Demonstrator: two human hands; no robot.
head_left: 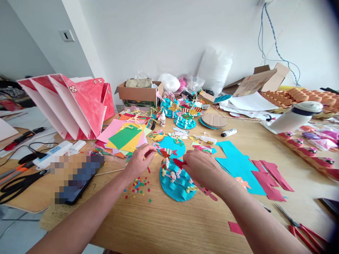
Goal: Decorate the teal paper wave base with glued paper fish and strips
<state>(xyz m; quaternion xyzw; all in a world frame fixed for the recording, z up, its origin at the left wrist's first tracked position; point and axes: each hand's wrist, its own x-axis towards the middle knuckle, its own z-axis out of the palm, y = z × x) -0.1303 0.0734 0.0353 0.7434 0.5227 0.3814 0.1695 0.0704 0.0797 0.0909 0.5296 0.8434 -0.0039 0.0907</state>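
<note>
In front of me a round blue paper base (169,190) carries blue paper loops and curled strips. A striped red paper fish (168,152) stands at its back edge. Above the base, my right hand (202,165) is closed on a red paper piece (179,163), partly covered by the fingers. My left hand (140,160) hovers left of the base, its thumb and fingertips pinched together; whatever is between them is too small to make out. Loose coloured paper dots (137,185) lie below that hand. Behind the base is a flat blue paper disc (173,146) with paper fish around it.
Blue sheets (238,165) and red paper scraps (270,180) lie to the right, with red-handled scissors (299,225) nearer. Coloured sheets (125,137), a phone (82,180) and a power strip (53,154) are left. Glue bottles (162,120) and finished blue discs (185,122) stand behind.
</note>
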